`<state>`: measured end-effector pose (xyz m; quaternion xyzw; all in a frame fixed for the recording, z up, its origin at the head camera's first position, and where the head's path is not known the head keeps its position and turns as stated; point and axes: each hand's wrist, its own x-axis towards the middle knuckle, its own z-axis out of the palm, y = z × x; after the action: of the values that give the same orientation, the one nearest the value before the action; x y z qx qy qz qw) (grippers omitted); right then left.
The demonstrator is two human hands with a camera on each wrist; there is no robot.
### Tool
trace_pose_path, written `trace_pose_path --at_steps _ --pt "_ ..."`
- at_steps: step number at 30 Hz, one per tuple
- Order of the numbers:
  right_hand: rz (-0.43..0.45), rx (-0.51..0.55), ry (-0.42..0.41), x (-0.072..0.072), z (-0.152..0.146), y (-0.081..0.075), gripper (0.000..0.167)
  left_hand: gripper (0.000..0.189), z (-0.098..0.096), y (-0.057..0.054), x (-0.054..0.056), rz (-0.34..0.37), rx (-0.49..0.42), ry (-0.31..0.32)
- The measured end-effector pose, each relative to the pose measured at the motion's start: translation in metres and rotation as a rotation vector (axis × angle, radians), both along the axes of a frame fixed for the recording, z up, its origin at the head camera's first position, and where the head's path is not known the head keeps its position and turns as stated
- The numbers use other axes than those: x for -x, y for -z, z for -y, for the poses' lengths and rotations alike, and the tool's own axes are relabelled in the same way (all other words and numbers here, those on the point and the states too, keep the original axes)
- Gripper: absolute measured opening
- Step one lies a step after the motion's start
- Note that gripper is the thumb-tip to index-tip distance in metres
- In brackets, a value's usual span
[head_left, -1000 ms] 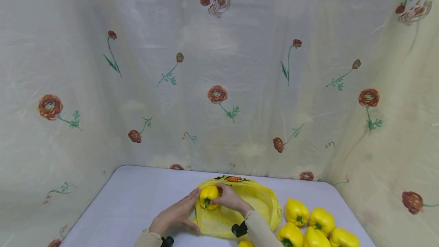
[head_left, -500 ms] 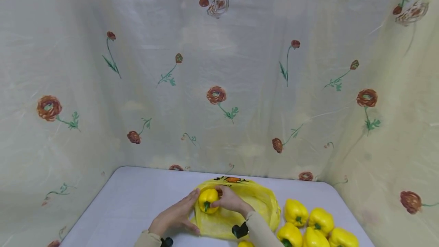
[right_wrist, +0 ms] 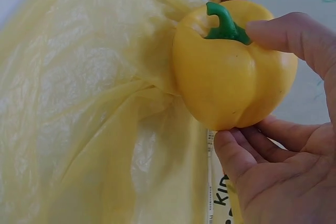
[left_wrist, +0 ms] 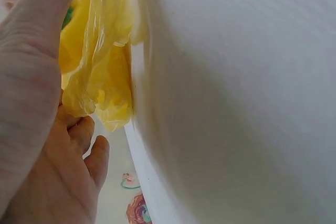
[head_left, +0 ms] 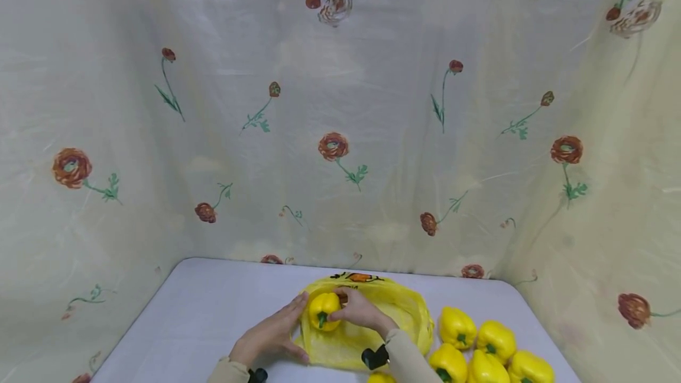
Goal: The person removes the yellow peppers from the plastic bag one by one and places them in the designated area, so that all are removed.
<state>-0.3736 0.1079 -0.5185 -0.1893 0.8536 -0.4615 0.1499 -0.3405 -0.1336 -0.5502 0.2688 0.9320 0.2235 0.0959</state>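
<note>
My right hand (head_left: 362,312) grips a yellow bell pepper (head_left: 324,313) with a green stem over the left part of a thin yellow plastic bag (head_left: 383,330). In the right wrist view the thumb presses beside the stem (right_wrist: 226,24) and the fingers hold the pepper's far side. My left hand (head_left: 273,330) lies along the bag's left edge, its fingers extended and the thumb spread low near the table. From the left wrist, crumpled bag film (left_wrist: 107,66) shows against the fingers, hiding part of the pepper.
Several more yellow bell peppers (head_left: 486,368) sit in a cluster at the right of the white table (head_left: 223,294). Another pepper (head_left: 380,377) shows partly below the bag, beside the right forearm. A flowered curtain (head_left: 393,194) surrounds the table's back and sides.
The pepper and the right hand's fingers have shifted slightly downward at the bag's left side. The left hand keeps its place by the bag; the view moves slightly.
</note>
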Motion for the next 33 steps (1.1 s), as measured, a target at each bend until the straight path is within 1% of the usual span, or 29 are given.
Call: trace_pose_path --at_steps 3,6,13,18,23,27,30,33 --pt "0.007 0.004 -0.004 -0.002 -0.002 -0.004 0.069 0.128 -0.001 -0.001 0.000 0.023 0.000 -0.012" --pt "0.016 0.020 -0.006 -0.004 -0.004 -0.007 0.070 0.127 -0.001 -0.003 -0.002 0.031 -0.008 -0.009" --pt "0.008 0.045 -0.010 -0.006 -0.008 -0.012 0.071 0.126 0.001 -0.004 -0.004 -0.018 -0.005 0.016" --pt "0.022 0.060 -0.009 -0.009 -0.011 -0.016 0.071 0.126 0.000 -0.004 -0.005 -0.013 -0.009 0.013" --pt "0.038 0.082 -0.011 -0.017 -0.018 -0.022 0.073 0.126 -0.001 -0.002 -0.003 -0.005 -0.009 0.012" --pt "0.020 0.095 -0.017 -0.025 -0.024 -0.027 0.074 0.127 0.000 -0.001 -0.003 -0.016 -0.004 0.015" --pt "0.002 0.115 -0.029 -0.033 -0.029 -0.031 0.073 0.127 0.000 -0.001 -0.003 -0.029 -0.003 0.021" --pt "-0.005 0.143 -0.031 -0.044 -0.036 -0.036 0.076 0.128 0.001 0.000 -0.004 -0.029 -0.006 0.023"
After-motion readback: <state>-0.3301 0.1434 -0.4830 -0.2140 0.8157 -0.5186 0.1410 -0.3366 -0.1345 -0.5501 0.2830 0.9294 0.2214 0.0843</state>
